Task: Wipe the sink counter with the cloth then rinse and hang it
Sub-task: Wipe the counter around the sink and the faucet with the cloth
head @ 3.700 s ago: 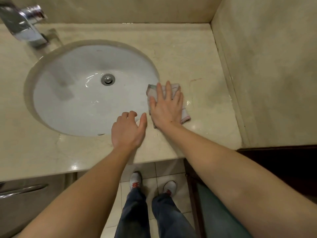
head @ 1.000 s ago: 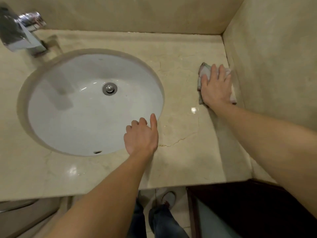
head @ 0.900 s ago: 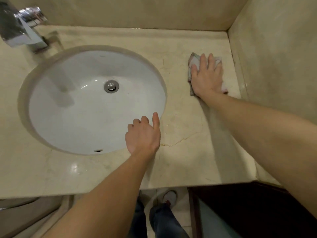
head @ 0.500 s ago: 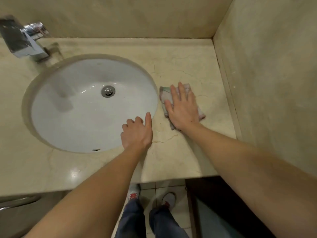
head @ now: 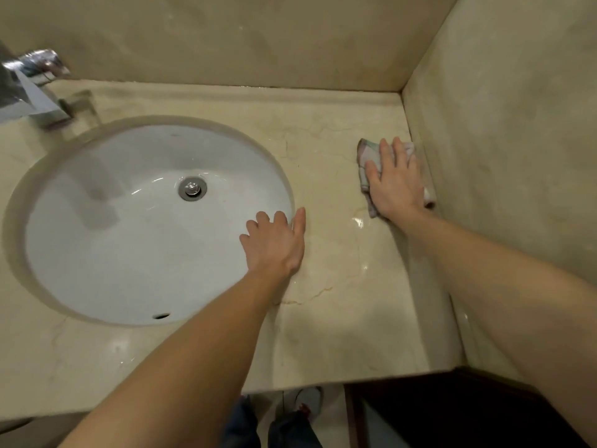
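Note:
A small pale checked cloth (head: 366, 156) lies flat on the beige marble counter (head: 339, 318), close to the right side wall. My right hand (head: 394, 182) presses down on it with fingers spread, covering most of it. My left hand (head: 274, 244) rests on the right rim of the white oval sink (head: 129, 237), fingers loosely curled over the edge, holding nothing.
A chrome faucet (head: 29, 88) stands at the far left behind the sink. A drain plug (head: 192, 188) sits in the basin. Marble walls close the counter at the back and right (head: 500, 124). My shoes (head: 307, 402) show below the counter's front edge.
My right hand has slid the cloth from beside the sink rim back to the right, up against the side wall. My left hand has stayed on the sink rim.

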